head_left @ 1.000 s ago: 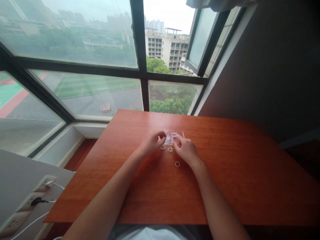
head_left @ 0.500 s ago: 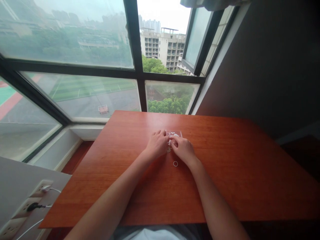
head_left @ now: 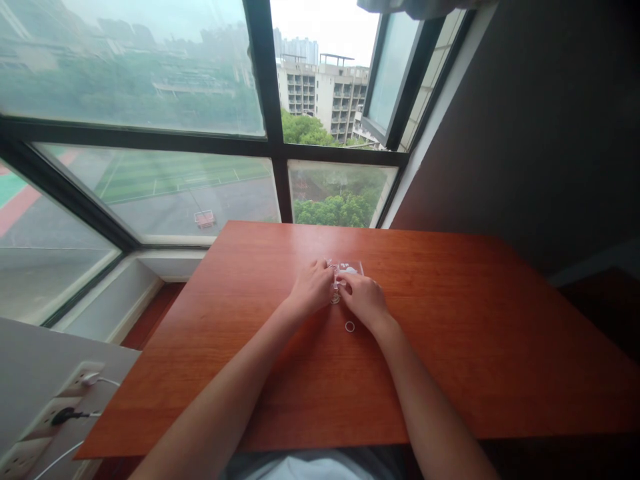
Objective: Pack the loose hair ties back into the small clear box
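Observation:
A small clear plastic box (head_left: 356, 266) with white pieces in it lies on the table between my hands. My left hand (head_left: 314, 285) is curled against the left side of the box, its fingertips closed on that edge. My right hand (head_left: 365, 297) is at the box's near side, thumb and fingers pinched together; whatever lies between them is too small to make out. Just below the fingertips a few thin pale rings (head_left: 335, 298) lie close together. One single white ring (head_left: 349, 327) rests on the wood nearer to me.
The reddish-brown wooden table (head_left: 470, 340) stretches out on both sides of my arms. Behind it stands a dark-framed window (head_left: 277, 150), with one pane swung outward. Wall sockets (head_left: 65, 413) with plugged-in cables are at the lower left.
My right hand's fingers have shifted slightly at the box's near side. The view has moved a little; the single ring lies where it was.

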Motion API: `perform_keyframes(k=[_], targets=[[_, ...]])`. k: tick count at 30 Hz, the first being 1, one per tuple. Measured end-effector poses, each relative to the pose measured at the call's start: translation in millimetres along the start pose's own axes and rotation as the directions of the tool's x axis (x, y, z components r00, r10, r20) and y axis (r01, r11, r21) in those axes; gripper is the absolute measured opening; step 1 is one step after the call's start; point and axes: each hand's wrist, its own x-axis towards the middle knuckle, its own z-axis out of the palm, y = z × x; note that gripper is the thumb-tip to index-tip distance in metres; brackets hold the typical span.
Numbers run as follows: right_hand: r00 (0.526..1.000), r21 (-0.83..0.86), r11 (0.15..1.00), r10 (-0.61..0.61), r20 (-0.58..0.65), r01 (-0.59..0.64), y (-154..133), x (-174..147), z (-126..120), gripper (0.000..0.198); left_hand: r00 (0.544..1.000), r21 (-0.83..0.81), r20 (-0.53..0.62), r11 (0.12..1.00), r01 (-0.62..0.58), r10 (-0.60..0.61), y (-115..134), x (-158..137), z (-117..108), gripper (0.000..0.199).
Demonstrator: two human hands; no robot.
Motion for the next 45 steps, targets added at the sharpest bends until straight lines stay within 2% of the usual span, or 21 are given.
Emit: perform_keyframes(k=[5,13,17,24,30,36,41,45], targets=[[1.000,-0.004,1.000,0.002,-0.007,-0.002,0.5,-0.4,-1.5,0.021,0.997,-0.207,-0.057,0.978,0.031,-0.043,-9.0,-3.2,2.9,0.005],[0.999,0.011,1.000,-0.010,-0.037,0.011,2.1,-0.6,0.7,0.019,0.984,-0.457,-0.167,0.889,-0.025,-0.058,-30.0,-6.6,-1.4,0.003],[0.999,0.024,1.000,-0.007,-0.038,0.008,3.5,-0.1,2.0,0.018,0.967,-0.456,-0.225,0.890,0.007,-0.123,-46.1,-11.7,-9.3,0.005],[0.997,0.101,0.993,-0.050,-0.053,0.055,1.3,-0.4,3.1,0.019,0.979,-0.473,-0.175,0.881,0.008,-0.103,-49.6,-14.2,-8.3,0.007],[0.981,0.067,0.982,-0.179,0.075,0.174,-14.9,-7.4,7.4,0.022,0.973,-0.468,-0.201,0.884,0.004,-0.111,-51.5,-14.1,-10.1,0.010],[0.966,-0.008,0.979,-0.199,0.167,0.203,-20.0,-10.5,8.5,0.022,0.972,-0.477,-0.207,0.879,-0.001,-0.111,-53.2,-14.7,-11.6,0.011],[0.958,0.001,0.976,-0.212,0.194,0.216,-16.0,-8.9,5.3,0.018,0.974,-0.486,-0.199,0.874,-0.003,-0.108,-51.6,-15.4,-11.3,0.012],[0.958,0.093,0.971,-0.232,0.170,0.219,-14.1,-9.4,4.0,0.013,0.976,-0.483,-0.192,0.875,0.000,-0.106,-50.9,-15.2,-11.5,0.012]])
